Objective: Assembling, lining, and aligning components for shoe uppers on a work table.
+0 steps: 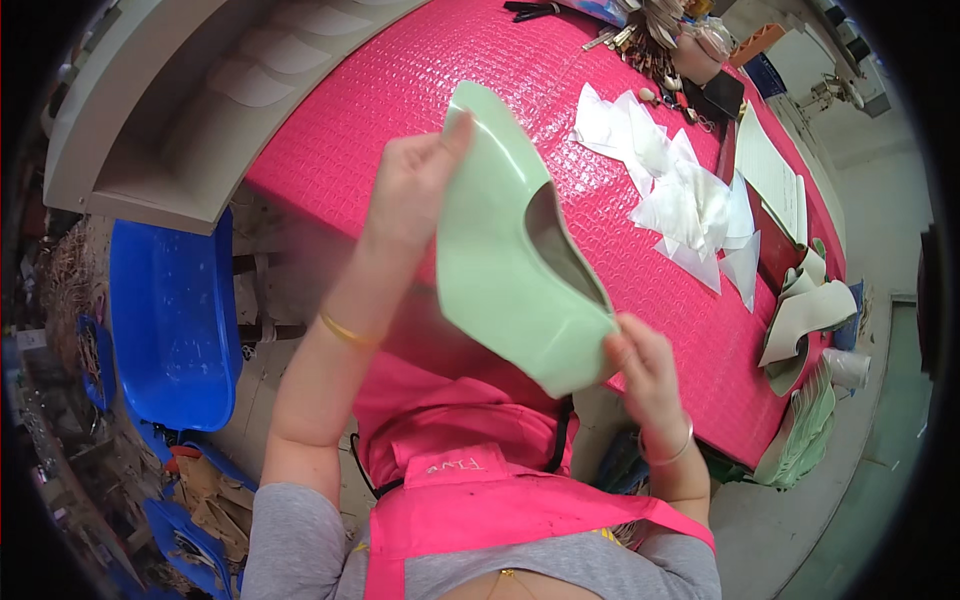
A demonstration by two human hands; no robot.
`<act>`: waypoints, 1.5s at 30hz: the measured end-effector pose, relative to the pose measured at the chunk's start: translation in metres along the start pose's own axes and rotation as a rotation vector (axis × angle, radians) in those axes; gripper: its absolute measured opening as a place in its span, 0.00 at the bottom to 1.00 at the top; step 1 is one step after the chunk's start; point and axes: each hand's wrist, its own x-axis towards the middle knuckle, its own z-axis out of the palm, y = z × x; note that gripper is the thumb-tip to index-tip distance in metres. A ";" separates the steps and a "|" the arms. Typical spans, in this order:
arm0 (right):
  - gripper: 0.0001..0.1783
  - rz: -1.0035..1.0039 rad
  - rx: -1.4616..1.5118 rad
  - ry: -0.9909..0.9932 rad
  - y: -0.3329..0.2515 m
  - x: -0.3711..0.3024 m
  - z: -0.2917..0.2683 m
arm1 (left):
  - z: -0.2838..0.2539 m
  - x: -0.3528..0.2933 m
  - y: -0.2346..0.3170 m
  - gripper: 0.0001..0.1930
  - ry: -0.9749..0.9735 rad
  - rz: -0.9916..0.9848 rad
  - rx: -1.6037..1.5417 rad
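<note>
I hold up a pale green leather-like piece point(490, 240) over the near edge of the table. Its face is smooth and shiny, and one side is cut in a deep curve that bares a darker grey-brown inside. My left hand point(415, 185) is closed on its upper left edge, thumb laid along the front. At the lower right corner, my right hand point(645, 365) pinches it between thumb and fingers. The piece is tilted and bent between both hands, off the table surface. The fingers behind it are partly hidden.
The pink table point(350, 120) carries loose white cut sheets point(690, 205), an open notebook point(775, 180) and a cluttered bundle of small items point(655, 45). Stacked green pieces point(800, 430) hang at its right edge. A grey shelf point(160, 180) and a blue bin point(170, 320) stand left.
</note>
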 end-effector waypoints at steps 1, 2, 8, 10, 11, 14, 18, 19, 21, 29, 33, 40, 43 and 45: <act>0.10 0.107 0.317 -0.061 0.003 0.008 -0.008 | -0.004 0.004 -0.002 0.20 0.001 0.000 0.003; 0.12 0.180 0.480 -0.085 0.013 0.020 -0.017 | -0.010 0.009 -0.010 0.23 -0.088 -0.014 -0.022; 0.26 -0.398 -0.573 0.364 0.015 0.033 -0.046 | -0.013 -0.019 -0.079 0.17 -0.436 0.374 0.977; 0.38 -0.521 -0.789 0.095 -0.014 0.023 -0.032 | -0.005 -0.023 -0.078 0.19 -0.396 0.481 1.161; 0.38 -0.492 -0.927 -0.028 -0.023 0.029 -0.022 | -0.002 -0.024 -0.076 0.19 -0.410 0.473 1.163; 0.24 -0.480 -1.108 -0.029 0.002 0.043 -0.026 | 0.010 -0.022 -0.080 0.25 -0.412 0.555 1.179; 0.04 -0.246 -1.148 -0.338 0.011 0.040 -0.042 | 0.000 -0.002 -0.082 0.20 -0.445 0.501 1.352; 0.04 -0.284 -1.029 -0.292 0.012 0.038 -0.043 | -0.002 0.005 -0.079 0.20 -0.455 0.512 1.345; 0.03 -0.295 -0.930 -0.273 0.015 0.038 -0.049 | -0.008 0.021 -0.072 0.19 -0.489 0.357 1.272; 0.04 -0.193 -0.799 -0.166 0.015 0.003 -0.077 | 0.020 0.045 -0.067 0.15 -0.371 0.458 0.852; 0.10 -0.288 -0.854 0.621 0.031 -0.059 -0.150 | 0.028 0.021 -0.042 0.14 -0.343 0.620 0.949; 0.19 0.063 -1.173 1.615 0.105 -0.183 -0.395 | 0.039 -0.001 -0.038 0.10 -0.399 0.429 1.043; 0.21 0.152 -1.095 1.625 0.161 -0.198 -0.448 | 0.062 -0.012 -0.037 0.11 -0.552 0.572 1.241; 0.20 0.247 -1.223 1.511 0.198 -0.202 -0.468 | 0.075 -0.022 -0.038 0.12 -0.589 0.564 1.288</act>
